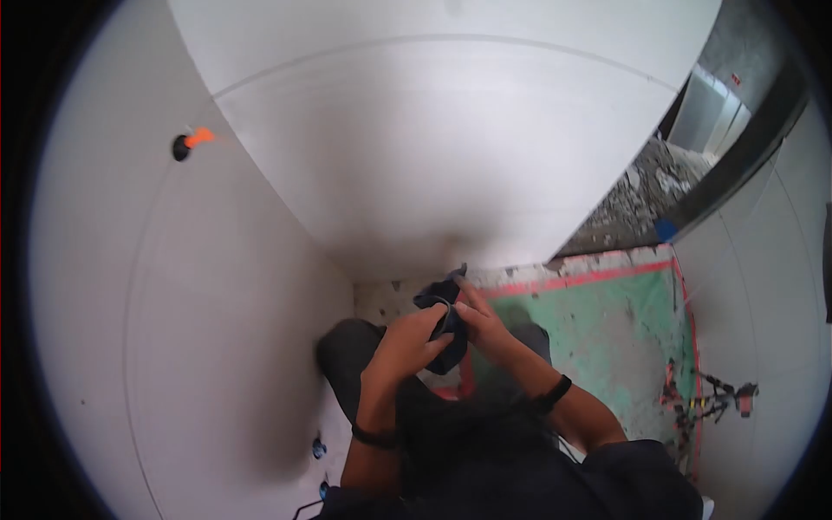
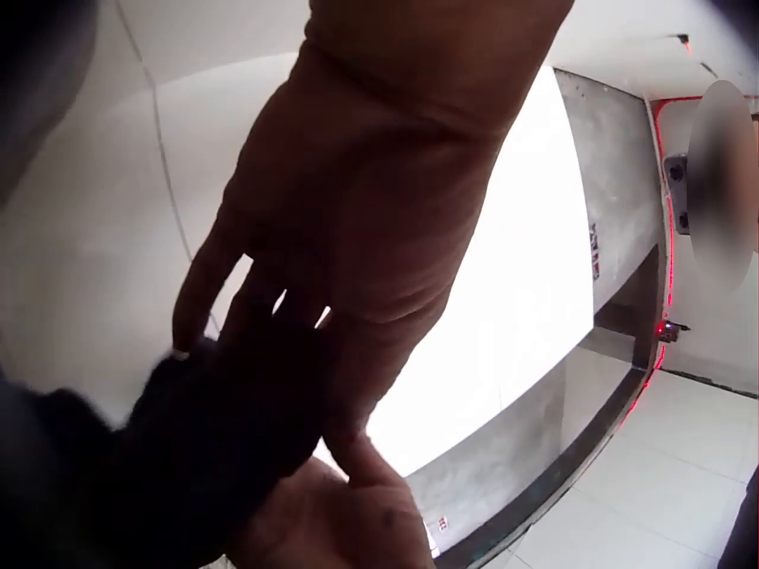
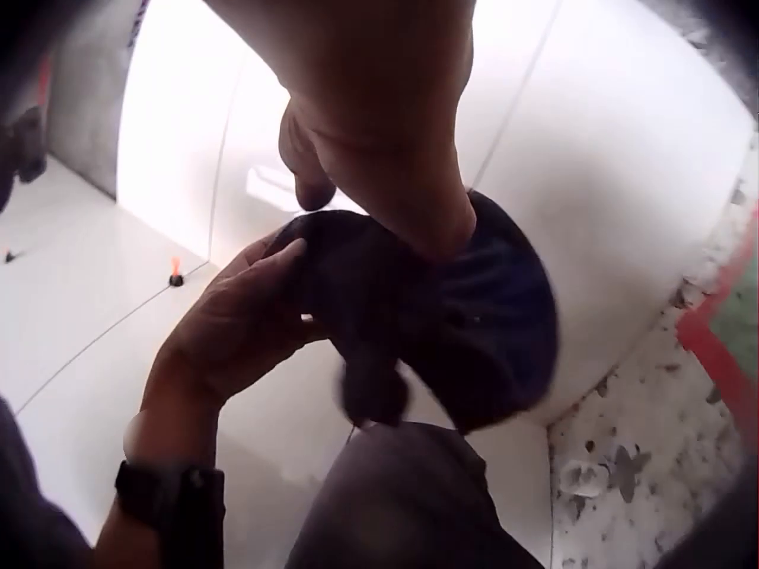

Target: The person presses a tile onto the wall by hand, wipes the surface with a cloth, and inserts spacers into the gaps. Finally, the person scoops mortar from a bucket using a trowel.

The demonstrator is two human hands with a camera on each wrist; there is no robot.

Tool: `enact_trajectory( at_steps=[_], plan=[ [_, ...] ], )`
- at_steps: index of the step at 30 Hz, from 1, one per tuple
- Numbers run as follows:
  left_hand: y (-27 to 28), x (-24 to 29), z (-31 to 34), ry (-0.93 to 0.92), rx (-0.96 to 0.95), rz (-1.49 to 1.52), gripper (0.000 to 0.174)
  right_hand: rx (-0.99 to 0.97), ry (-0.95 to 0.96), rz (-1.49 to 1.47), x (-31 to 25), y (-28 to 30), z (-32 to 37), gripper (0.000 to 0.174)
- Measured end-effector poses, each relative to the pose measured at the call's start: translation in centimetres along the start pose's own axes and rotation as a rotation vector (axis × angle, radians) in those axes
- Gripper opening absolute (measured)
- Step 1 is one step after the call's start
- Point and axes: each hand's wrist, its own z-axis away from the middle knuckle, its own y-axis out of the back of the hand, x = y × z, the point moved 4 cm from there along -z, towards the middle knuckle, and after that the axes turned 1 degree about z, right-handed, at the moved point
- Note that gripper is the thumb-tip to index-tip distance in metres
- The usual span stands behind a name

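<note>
Between both hands is a dark blue cloth piece (image 1: 446, 347) with a rounded, cap-like edge, held over the person's lap. My left hand (image 1: 405, 345) grips it from the left, thumb across its near side and fingers behind. From the other side my right hand (image 1: 487, 332) pinches its edge, with the index finger stretched along the upper end. In the right wrist view the cloth piece (image 3: 504, 320) spreads out as a wide curved flap below the right hand (image 3: 386, 142). The left wrist view shows it mostly as a dark shape under the left hand's fingers.
Large white panels (image 1: 451, 156) stand ahead and to the left. An orange-and-black fitting (image 1: 191, 141) sits on the left one. On the right lies a green floor patch (image 1: 598, 329) edged in red, with a small tripod-like device (image 1: 715, 399) beside it. Grey rubble (image 1: 641, 195) lies behind.
</note>
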Motion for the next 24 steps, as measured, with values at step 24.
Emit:
enact_trajectory(
  at_steps=[24],
  plan=[
    [-8.1, -4.5, -9.8, -0.103, -0.028, 0.121, 0.069, 1.163, -0.695, 0.699, 24.6, 23.7, 45.6, 0.059]
  ],
)
